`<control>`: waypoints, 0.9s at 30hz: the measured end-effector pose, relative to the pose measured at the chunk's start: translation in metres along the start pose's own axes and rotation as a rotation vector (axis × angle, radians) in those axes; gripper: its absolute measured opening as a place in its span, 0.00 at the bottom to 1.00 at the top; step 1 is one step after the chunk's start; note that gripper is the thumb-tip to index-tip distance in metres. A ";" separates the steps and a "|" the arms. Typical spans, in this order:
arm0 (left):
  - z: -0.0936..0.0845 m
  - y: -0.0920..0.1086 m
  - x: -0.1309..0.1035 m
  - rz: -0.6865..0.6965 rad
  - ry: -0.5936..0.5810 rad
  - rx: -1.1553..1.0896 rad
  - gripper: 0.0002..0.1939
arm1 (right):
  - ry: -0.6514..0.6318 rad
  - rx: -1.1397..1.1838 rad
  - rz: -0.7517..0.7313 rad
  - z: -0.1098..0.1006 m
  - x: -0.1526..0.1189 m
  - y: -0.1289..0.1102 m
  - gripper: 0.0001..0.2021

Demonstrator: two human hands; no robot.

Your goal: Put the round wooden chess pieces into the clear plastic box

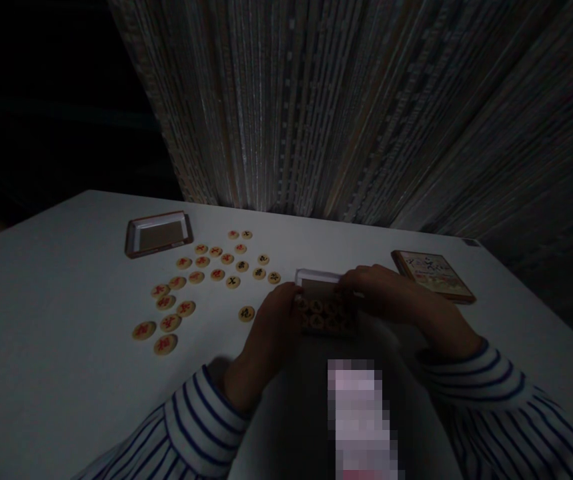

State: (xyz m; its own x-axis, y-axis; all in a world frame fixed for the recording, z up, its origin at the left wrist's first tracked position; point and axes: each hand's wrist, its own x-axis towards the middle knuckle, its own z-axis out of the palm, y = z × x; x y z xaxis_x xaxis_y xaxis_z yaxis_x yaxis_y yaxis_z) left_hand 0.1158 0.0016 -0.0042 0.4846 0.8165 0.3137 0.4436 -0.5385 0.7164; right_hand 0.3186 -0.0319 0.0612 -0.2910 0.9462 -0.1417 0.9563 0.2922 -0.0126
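An open box [320,288] with a pale rim sits on the table in front of me. Several Chinese chess pieces [317,323] lie in rows in its near part, while its far part shows a bare brown bottom. My left hand [277,323] is closed around the box's left side. Over the right side curls my right hand [399,297], gripping there, its fingertips partly in shadow. Many round wooden pieces with red or black characters are scattered left of the box; a black-marked piece [247,313] lies nearest my left hand.
Toward the back left of the white table [66,320] stands another open box part [162,235]. A flat printed box lid [435,275] lies at the right. Behind the table hangs a string curtain [286,107]. A pixelated patch [363,420] covers the lower middle.
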 end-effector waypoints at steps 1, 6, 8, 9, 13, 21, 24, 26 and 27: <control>0.000 0.000 0.000 -0.004 -0.002 0.003 0.14 | 0.000 0.002 -0.007 0.000 0.000 0.000 0.12; -0.002 0.002 -0.001 -0.013 -0.004 0.008 0.14 | -0.031 -0.026 -0.010 0.000 0.001 0.000 0.12; -0.002 0.003 0.000 -0.005 -0.002 0.011 0.14 | -0.043 -0.026 -0.011 -0.001 0.002 -0.001 0.12; -0.002 0.003 0.000 -0.001 -0.003 0.012 0.14 | -0.044 -0.021 -0.012 -0.002 0.002 -0.002 0.11; -0.001 0.002 0.000 0.006 -0.001 0.008 0.13 | -0.039 -0.001 0.000 -0.003 0.002 -0.003 0.10; -0.002 0.002 0.000 -0.012 -0.017 0.011 0.15 | -0.038 -0.021 -0.021 0.000 0.001 0.000 0.12; -0.002 0.004 0.000 -0.010 -0.009 0.006 0.14 | -0.042 -0.010 -0.019 0.000 0.000 0.000 0.12; -0.003 0.005 0.000 -0.015 -0.005 0.007 0.15 | -0.045 0.001 -0.013 0.000 0.000 0.000 0.11; -0.003 0.005 0.000 -0.015 -0.007 0.008 0.15 | -0.041 0.008 -0.008 0.000 0.000 0.000 0.11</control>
State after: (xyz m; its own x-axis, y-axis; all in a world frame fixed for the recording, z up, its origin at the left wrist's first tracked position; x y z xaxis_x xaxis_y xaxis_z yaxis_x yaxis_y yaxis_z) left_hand 0.1159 -0.0005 0.0013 0.4830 0.8232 0.2984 0.4567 -0.5276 0.7162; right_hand 0.3184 -0.0322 0.0613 -0.2968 0.9374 -0.1821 0.9543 0.2981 -0.0213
